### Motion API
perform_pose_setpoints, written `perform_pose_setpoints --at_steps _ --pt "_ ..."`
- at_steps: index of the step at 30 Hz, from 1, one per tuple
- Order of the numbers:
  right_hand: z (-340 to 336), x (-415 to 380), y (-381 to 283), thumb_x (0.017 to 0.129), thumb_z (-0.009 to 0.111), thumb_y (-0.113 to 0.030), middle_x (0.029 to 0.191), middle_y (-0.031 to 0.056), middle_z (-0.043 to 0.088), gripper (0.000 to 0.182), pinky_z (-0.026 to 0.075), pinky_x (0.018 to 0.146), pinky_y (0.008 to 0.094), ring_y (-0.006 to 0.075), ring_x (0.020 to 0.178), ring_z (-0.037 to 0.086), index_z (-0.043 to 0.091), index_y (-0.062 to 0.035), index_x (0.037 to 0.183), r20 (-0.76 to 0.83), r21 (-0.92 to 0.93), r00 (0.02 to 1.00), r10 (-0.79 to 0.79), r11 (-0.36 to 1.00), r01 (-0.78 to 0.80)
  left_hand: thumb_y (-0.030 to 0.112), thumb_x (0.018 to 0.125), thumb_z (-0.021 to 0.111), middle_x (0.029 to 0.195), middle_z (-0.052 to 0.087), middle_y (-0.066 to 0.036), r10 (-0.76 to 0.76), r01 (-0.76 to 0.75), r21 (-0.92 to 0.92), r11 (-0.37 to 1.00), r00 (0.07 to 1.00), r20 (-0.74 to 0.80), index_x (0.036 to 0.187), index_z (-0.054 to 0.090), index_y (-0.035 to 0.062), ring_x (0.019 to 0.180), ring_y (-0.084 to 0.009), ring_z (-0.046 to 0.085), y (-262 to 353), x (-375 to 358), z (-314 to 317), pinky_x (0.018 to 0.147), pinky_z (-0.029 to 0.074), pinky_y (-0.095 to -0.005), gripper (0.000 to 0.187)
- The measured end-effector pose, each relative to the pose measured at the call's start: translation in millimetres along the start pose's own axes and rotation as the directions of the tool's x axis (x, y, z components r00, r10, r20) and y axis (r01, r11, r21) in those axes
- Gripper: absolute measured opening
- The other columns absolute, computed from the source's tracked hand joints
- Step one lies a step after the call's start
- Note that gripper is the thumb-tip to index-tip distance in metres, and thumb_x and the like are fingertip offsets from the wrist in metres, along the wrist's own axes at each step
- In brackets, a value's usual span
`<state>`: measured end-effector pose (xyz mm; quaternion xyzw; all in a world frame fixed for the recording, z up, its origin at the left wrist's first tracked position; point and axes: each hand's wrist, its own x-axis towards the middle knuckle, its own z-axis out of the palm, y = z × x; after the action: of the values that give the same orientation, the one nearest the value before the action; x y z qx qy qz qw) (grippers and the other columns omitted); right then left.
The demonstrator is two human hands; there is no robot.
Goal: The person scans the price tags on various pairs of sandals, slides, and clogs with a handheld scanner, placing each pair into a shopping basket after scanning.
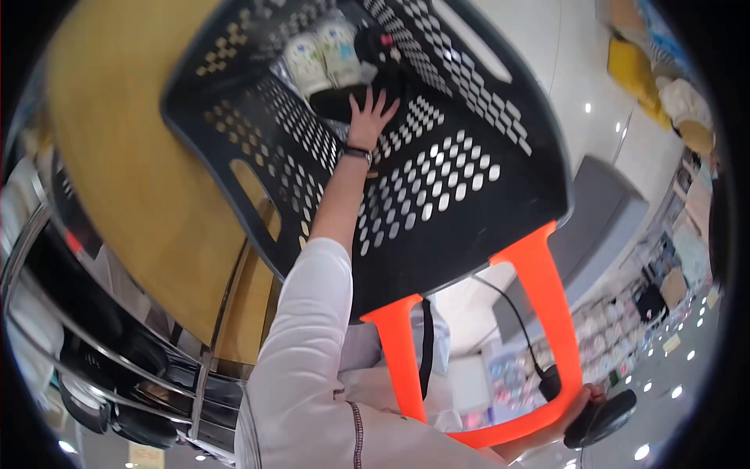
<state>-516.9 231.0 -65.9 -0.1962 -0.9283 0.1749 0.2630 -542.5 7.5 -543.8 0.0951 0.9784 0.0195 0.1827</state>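
Observation:
My left hand (370, 123), with a dark band on the wrist, reaches deep into a black plastic shopping basket (437, 184). Its fingers are spread over a soft black item (334, 103) at the basket's far end. Beside that lie pale packs (324, 56) with green and blue print, and a dark thing with a pink spot (386, 40). The orange handle (547, 313) hangs out on the near side. Beyond the handle, my right hand (591, 396) has its fingers closed at a rounded black object (601, 420), partly hidden by the handle.
The basket leans over a yellow-brown tabletop (117, 156). Metal rails (117, 391) and black items are at lower left. A grey box-like unit (601, 207) stands at right, with a black cable (519, 320) nearby. Shelves of goods (601, 344) line the shop floor.

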Motion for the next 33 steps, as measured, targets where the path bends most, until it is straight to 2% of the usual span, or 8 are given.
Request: perform_pose_setpoints --at_steps 8,12,17,23,25,29,31,33 --pt "7.1 7.2 -3.3 0.072 0.058 0.000 0.086 0.0075 0.050 0.026 0.042 0.066 0.0282 0.0147 0.075 0.049 0.047 -0.0002 0.095 0.011 -0.049 1.000 -0.010 0.999 0.010 0.014 0.079 0.046 0.109 0.052 -0.004 0.188 -0.187 -0.089 0.978 0.982 -0.003 0.117 0.046 0.0174 0.105 -0.0208 0.046 3.9 52.5 29.1 0.086 0.038 -0.0433 0.038" --pt "7.0 6.9 -0.7 0.071 0.059 0.001 0.087 0.0072 0.051 0.027 0.042 0.067 0.0289 0.0153 0.076 0.050 0.047 0.0001 0.096 0.014 -0.004 1.000 -0.003 1.000 0.003 0.011 0.078 0.046 0.103 0.056 -0.002 0.153 -0.068 -0.255 0.965 0.931 0.332 0.115 0.047 0.0145 0.101 -0.0194 0.049 1.5 58.6 12.6 0.083 0.040 -0.0391 0.037" --pt "1.5 7.7 5.0 0.071 0.059 0.003 0.087 0.0069 0.051 0.029 0.041 0.069 0.0297 0.0162 0.077 0.050 0.048 0.0004 0.097 0.031 0.076 0.999 0.005 0.997 -0.008 0.010 0.077 0.047 0.101 0.052 0.000 0.230 -0.191 -0.208 0.959 0.955 0.185 0.090 0.059 0.0142 0.103 -0.0163 0.045 -1.8 29.1 9.6 0.083 0.039 -0.0408 0.019" --pt "-6.1 -4.0 12.3 0.070 0.059 0.005 0.089 0.0064 0.052 0.031 0.041 0.072 0.0306 0.0171 0.079 0.050 0.049 0.0008 0.099 0.174 0.288 0.982 0.068 0.950 -0.117 0.009 0.053 0.072 0.099 0.049 0.003 0.365 -0.302 -0.563 0.769 0.931 -0.001 0.102 0.054 0.0201 0.101 -0.0174 0.042 -28.0 -43.5 -115.8 0.079 0.034 -0.0400 0.054" --pt "-4.6 -8.0 -9.7 0.075 0.060 0.000 0.089 0.0057 0.052 0.025 0.042 0.072 0.0301 0.0169 0.080 0.051 0.051 -0.0010 0.098 0.267 0.212 0.917 0.295 0.911 -0.355 0.010 0.050 0.074 0.098 0.050 0.001 0.266 -0.289 -0.713 0.638 0.953 -0.148 0.102 0.056 0.0198 0.101 -0.0199 0.043 -24.6 -67.6 -179.2 0.082 0.034 -0.0371 0.055" --pt "-7.3 4.7 -15.5 0.073 0.063 -0.003 0.076 0.0045 0.057 0.013 0.044 0.064 0.0276 0.0113 0.071 0.054 0.056 0.0027 0.082 0.471 0.233 0.862 0.189 0.916 -0.328 0.011 0.044 0.078 0.094 0.049 -0.007 0.039 -0.263 -0.879 0.398 0.962 -0.270 0.100 0.060 0.0147 0.095 -0.0263 0.044 -29.0 -140.3 -311.8 0.087 0.036 -0.0351 0.059" --pt "0.4 15.2 -3.2 0.065 0.067 -0.004 0.072 0.0076 0.059 0.019 0.044 0.063 0.0302 0.0167 0.068 0.057 0.056 0.0025 0.080 0.421 0.267 0.906 -0.033 0.960 -0.089 0.012 0.040 0.081 0.094 0.053 -0.007 -0.115 -0.260 -0.914 0.312 0.944 -0.308 0.097 0.061 0.0104 0.093 -0.0253 0.047 -26.5 -191.0 -370.1 0.086 0.037 -0.0346 0.061" --pt "1.1 29.3 -9.9 0.064 0.067 -0.005 0.073 0.0107 0.060 0.022 0.044 0.065 0.0303 0.0189 0.069 0.058 0.056 0.0029 0.082 0.572 0.278 0.817 -0.075 0.955 -0.107 0.015 0.039 0.083 0.095 0.054 -0.007 -0.230 -0.285 -0.929 0.236 0.912 -0.338 0.096 0.061 0.0088 0.092 -0.0234 0.049 -22.6 -247.1 -430.1 0.085 0.039 -0.0335 0.061"
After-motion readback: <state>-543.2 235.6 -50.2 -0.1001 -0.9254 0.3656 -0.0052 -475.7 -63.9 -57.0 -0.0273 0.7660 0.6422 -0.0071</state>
